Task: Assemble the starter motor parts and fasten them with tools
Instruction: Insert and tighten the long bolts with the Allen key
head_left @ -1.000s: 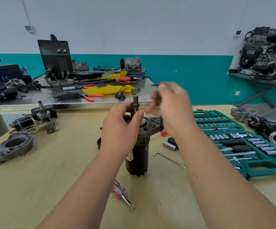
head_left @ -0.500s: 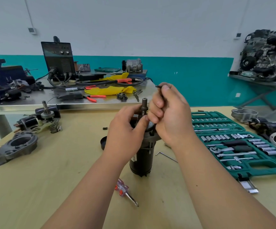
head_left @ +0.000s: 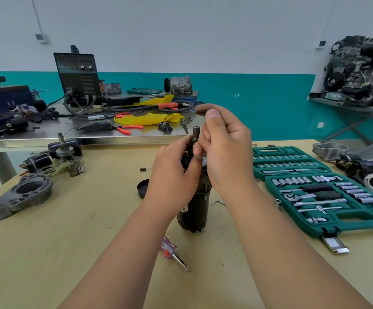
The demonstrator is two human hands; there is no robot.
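Screwdriver with a clear red handle lies nearest on the tan table, its tip pointing right and near. Just beyond it the starter motor stands upright in the middle of the table, dark cylinder down, its shaft sticking up. The left hand grasps the motor's upper end, fingers curled round it, thumb beside the shaft. The right hand, just right of the shaft, is curled round a thin dark tool whose end pokes out left past the thumb tip; its kind cannot be told. A black cap sits left of the motor and a bent hex key right of it. Farther right an open green socket set lies flat; to the far left rest a grey housing and a solenoid assembly. Beyond, a steel bench carries yellow cloth, red-handled pliers and a dark welder
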